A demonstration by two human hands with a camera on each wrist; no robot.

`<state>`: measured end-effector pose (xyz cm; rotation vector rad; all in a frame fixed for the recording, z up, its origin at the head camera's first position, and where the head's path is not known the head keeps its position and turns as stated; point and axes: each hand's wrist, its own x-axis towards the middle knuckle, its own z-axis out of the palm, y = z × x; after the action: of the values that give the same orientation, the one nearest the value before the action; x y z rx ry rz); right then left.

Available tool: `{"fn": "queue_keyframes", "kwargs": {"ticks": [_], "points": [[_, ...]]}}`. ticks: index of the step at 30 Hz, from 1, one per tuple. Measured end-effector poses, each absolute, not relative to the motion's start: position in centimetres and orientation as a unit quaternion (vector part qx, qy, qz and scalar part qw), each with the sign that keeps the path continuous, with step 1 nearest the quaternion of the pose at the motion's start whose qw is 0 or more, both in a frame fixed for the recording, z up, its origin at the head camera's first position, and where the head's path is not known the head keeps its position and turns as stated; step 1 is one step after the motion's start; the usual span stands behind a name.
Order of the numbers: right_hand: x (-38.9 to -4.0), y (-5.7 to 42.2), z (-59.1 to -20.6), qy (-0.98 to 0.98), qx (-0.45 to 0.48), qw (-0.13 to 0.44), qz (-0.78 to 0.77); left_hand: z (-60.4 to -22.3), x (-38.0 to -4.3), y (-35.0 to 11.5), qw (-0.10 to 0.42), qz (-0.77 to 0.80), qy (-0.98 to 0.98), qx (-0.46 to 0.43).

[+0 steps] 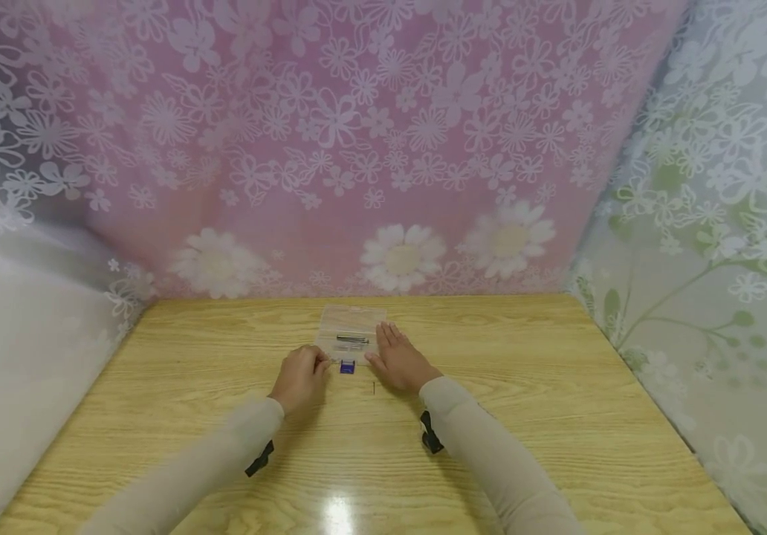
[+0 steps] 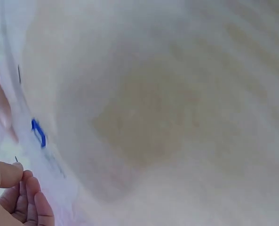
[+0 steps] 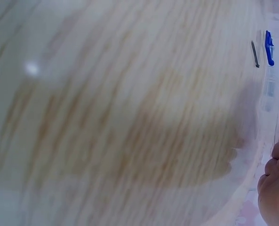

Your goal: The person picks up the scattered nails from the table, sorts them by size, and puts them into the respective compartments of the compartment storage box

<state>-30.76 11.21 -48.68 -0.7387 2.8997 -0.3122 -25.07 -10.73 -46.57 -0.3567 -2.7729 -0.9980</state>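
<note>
A clear plastic case (image 1: 354, 318) lies with its lid raised toward the back of the table, with several dark nails (image 1: 352, 339) inside. On its front edge sits a blue latch (image 1: 347, 367), hanging open. My left hand (image 1: 299, 379) is at the front left corner of the case, pinching a thin nail (image 2: 16, 159) between thumb and forefinger; only its dark tip shows. Flat along the case's right side rests my right hand (image 1: 402, 365), fingers straight and touching the edge. A single loose nail (image 1: 374, 388) lies on the wood in front of the case.
The wood-grain table (image 1: 524, 371) spreads to both sides and toward me. A pink flowered curtain (image 1: 357, 148) hangs behind its back edge, with pale patterned cloth (image 1: 711, 223) on the right. Both sleeves carry dark wrist straps (image 1: 432, 433).
</note>
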Motion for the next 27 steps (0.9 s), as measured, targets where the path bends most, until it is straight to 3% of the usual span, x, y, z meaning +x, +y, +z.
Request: {"fn": "queue_keyframes", "kwargs": {"ticks": [27], "points": [[-31.0,11.7,-48.1,0.953,-0.266,0.090,-0.110,-47.2,-28.8,-11.5,0.076,-0.293,-0.947,-0.105]]}}
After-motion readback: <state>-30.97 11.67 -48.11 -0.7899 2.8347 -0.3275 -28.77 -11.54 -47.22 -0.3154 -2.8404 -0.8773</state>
